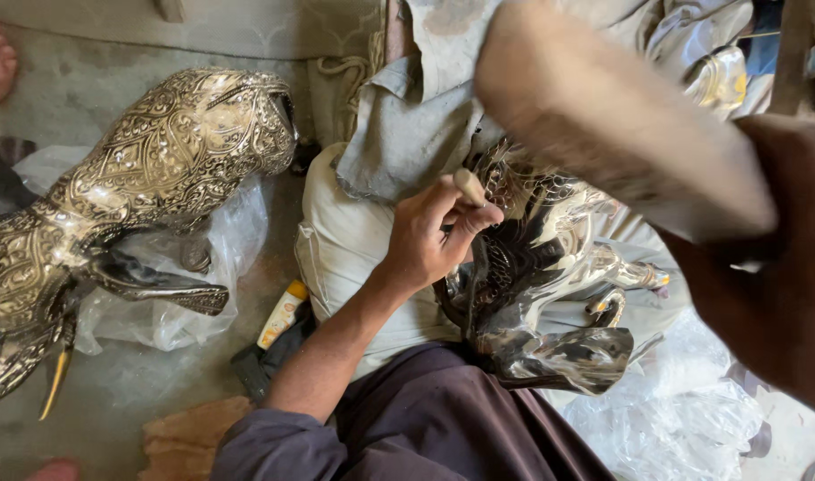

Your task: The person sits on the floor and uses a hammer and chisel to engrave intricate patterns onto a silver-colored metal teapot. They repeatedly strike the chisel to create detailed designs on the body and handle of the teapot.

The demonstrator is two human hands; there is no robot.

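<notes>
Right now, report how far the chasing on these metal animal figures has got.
Looks done: the brass animal figure on the floor is patterned all over. In hand: the left hand sets a chisel on the shiny figure while the right hand raises a wooden mallet. Left: its smooth, unpatterned legs.

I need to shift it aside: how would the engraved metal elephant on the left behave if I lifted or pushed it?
The metal elephant probably feels heavy for its size and rigid. Its polished surface may be slippery, and the crinkled plastic sheet beneath could let it slide.
</notes>
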